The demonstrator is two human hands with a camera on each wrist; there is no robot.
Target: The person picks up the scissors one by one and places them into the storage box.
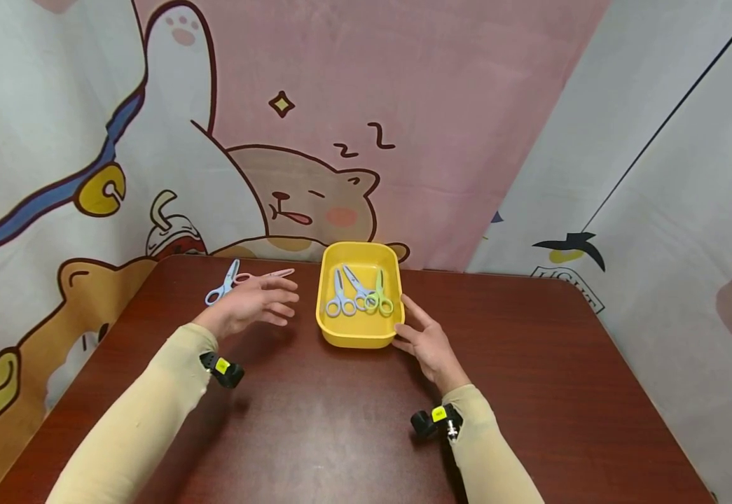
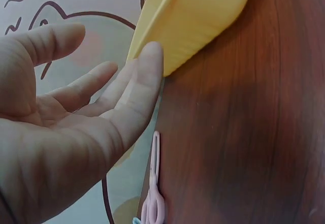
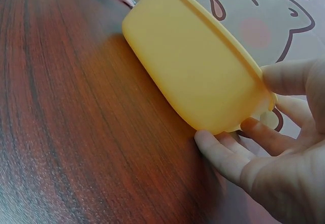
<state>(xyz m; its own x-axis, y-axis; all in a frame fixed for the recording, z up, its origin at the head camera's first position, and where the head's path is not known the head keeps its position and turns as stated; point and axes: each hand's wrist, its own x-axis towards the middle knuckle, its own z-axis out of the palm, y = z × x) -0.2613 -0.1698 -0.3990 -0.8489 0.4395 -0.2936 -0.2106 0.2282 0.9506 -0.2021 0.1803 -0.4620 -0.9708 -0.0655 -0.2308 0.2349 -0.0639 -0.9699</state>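
Mid-frame, we see a yellow oblong plastic tray (image 1: 356, 339) between the spread left hand (image 1: 252, 305) and the spread, touching right hand (image 1: 430, 346).

"What's in the yellow tray (image 1: 356, 341)?"

"Two pairs of blue scissors (image 1: 340, 297) and one green pair (image 1: 379, 295)."

"And the hands?"

"The right hand (image 1: 431, 348) touches the tray's right side; the left hand (image 1: 249, 305) hovers over the desk (image 1: 315, 420), fingers (image 1: 282, 296) apart, near another blue pair (image 1: 225, 284) and a pink pair (image 1: 282, 272)."

Pale yellow sleeves (image 1: 135, 420), black wrist cameras (image 1: 232, 376), yellow square stickers (image 1: 222, 365), bare hands (image 1: 435, 350)
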